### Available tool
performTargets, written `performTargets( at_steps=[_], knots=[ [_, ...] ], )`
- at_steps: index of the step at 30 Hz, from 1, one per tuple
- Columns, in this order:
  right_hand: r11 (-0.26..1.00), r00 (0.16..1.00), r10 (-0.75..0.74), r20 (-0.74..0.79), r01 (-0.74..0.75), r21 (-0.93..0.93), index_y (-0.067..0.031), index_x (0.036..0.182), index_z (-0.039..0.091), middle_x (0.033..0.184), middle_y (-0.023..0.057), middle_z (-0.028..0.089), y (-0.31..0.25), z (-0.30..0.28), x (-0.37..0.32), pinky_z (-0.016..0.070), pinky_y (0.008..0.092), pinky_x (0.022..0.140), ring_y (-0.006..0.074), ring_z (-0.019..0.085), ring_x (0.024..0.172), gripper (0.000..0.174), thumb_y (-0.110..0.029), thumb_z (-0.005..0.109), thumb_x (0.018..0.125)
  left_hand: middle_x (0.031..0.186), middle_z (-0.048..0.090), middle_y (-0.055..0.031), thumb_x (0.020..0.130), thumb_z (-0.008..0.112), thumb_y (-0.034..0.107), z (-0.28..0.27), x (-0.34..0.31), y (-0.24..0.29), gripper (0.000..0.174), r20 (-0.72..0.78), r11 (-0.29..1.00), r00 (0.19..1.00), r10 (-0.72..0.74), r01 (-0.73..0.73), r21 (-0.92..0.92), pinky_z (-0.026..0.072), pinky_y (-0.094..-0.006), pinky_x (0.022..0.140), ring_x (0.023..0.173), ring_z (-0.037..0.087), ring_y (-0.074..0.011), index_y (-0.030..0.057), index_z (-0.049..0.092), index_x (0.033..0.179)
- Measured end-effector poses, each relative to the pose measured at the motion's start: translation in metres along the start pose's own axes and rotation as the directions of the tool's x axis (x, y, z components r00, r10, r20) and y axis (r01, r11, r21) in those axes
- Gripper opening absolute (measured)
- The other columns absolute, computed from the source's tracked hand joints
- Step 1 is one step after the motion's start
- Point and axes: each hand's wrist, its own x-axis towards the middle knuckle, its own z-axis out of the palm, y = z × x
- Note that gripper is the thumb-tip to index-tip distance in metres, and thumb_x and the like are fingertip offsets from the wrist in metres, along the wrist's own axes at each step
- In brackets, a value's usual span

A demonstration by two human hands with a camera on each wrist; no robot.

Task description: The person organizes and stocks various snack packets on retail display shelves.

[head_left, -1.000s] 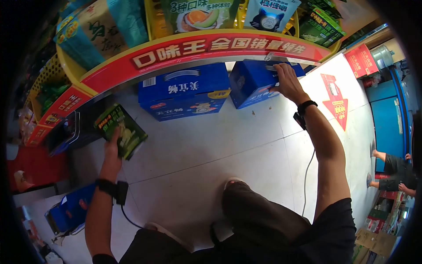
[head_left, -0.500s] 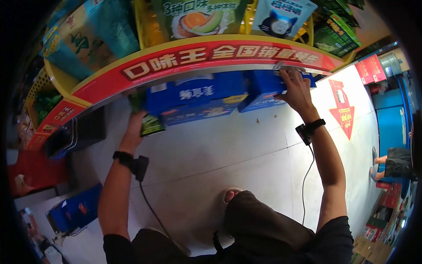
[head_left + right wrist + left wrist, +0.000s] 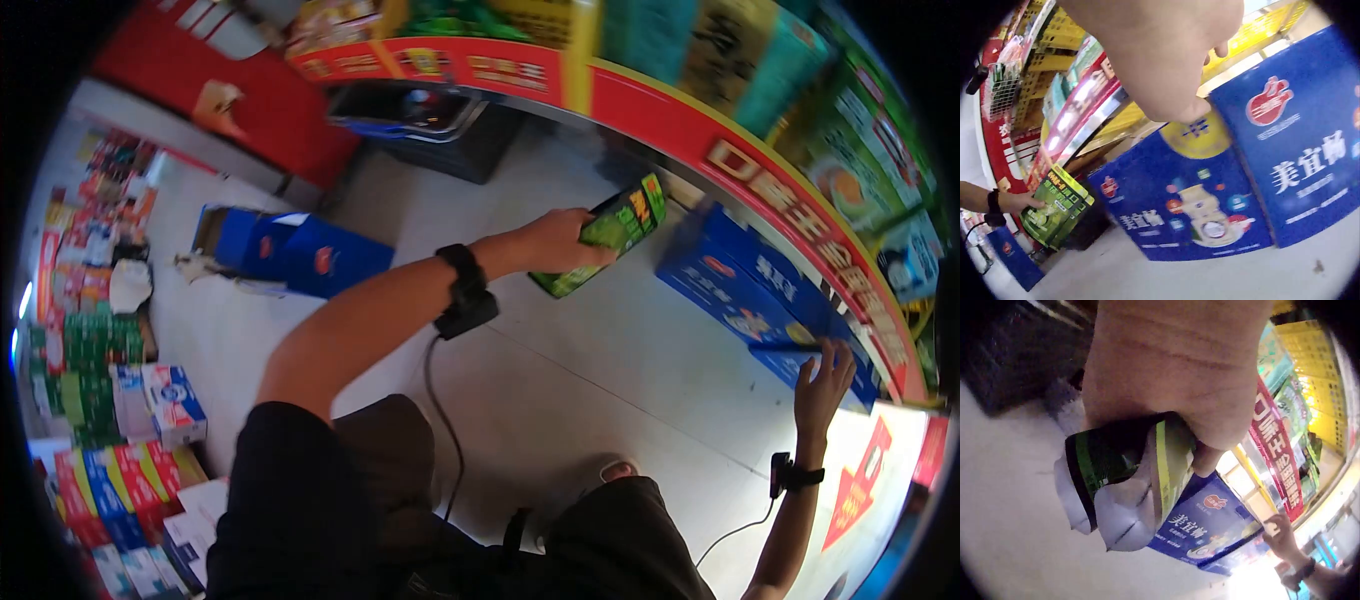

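My left hand [image 3: 550, 243] grips green packets [image 3: 625, 225], held above the floor left of the blue boxes [image 3: 735, 285]. In the left wrist view, the fingers of this hand [image 3: 1175, 369] curl round the packets [image 3: 1125, 512], and their pale ends face the camera. The right hand [image 3: 825, 385] is at the far blue box, fingers spread and slightly bent. From the right wrist, that hand [image 3: 1160, 59] appears over the top edges of two blue boxes [image 3: 1204, 209] standing side by side; whether it touches them is unclear.
A shelf with a red front strip [image 3: 680, 115] overhangs the boxes. A dark basket [image 3: 435, 130] stands beneath its left part. Another blue box [image 3: 320, 255] lies on the floor farther left, and stacked cartons [image 3: 125, 480] stand at lower left.
The head view has swung left. My left hand has drawn the packets out from beside the nearer blue box. The right hand's fingers have come off the shelf's lower edge.
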Motion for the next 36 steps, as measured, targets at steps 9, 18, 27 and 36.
performTargets(
  at_steps=[9,18,27,36],
  knots=[
    [0.566,0.768,-0.639,-0.045,0.51,0.648,-0.0018,0.086,0.063,0.087,0.0146,0.057,-0.233,0.001,0.074,0.0513,0.0427,0.075,0.034,0.059,0.085,0.018,0.005,0.062,0.069,0.102,0.07,-0.0094,0.085,0.075,0.04,-0.163,-0.228,-0.025,0.049,-0.026,0.946,0.964,-0.265,0.254,-0.203,0.0503,-0.0309,0.082,0.092,0.064,-0.0142,0.002,0.066,0.115],
    [0.182,0.305,-0.952,0.028,0.49,0.852,-0.02,0.152,0.024,0.108,0.0196,0.065,-0.543,-0.056,0.104,0.0545,0.0442,0.08,0.0352,0.066,0.096,0.072,-0.027,0.061,0.09,0.103,0.068,-0.0153,0.08,0.079,0.03,-0.178,-0.341,0.037,0.044,0.211,0.986,0.975,-0.065,0.094,-0.135,0.0519,-0.0354,0.078,0.089,0.067,-0.0247,-0.0024,0.067,0.106],
    [0.131,0.531,-0.829,-0.175,0.489,0.862,-0.0137,0.128,0.049,0.089,0.0202,0.069,-0.671,-0.085,0.114,0.0533,0.049,0.066,0.0409,0.068,0.079,0.05,-0.038,0.066,0.087,0.102,0.069,-0.0152,0.079,0.079,0.027,-0.164,-0.366,-0.001,0.035,0.107,0.916,0.916,-0.385,0.394,-0.078,0.0512,-0.035,0.084,0.089,0.067,-0.0231,-0.0004,0.071,0.1],
    [0.267,0.608,-0.793,-0.023,0.382,0.885,-0.0068,0.103,0.066,0.081,0.0217,0.069,-0.639,-0.036,0.112,0.0553,0.05,0.069,0.0392,0.069,0.076,0.033,-0.035,0.053,0.091,0.121,0.064,-0.0141,0.082,0.077,0.021,-0.177,-0.41,-0.149,0.063,0.266,0.484,0.767,-0.584,0.591,-0.645,0.0531,-0.0353,0.09,0.103,0.065,-0.023,-0.0035,0.05,0.133]
  ],
)
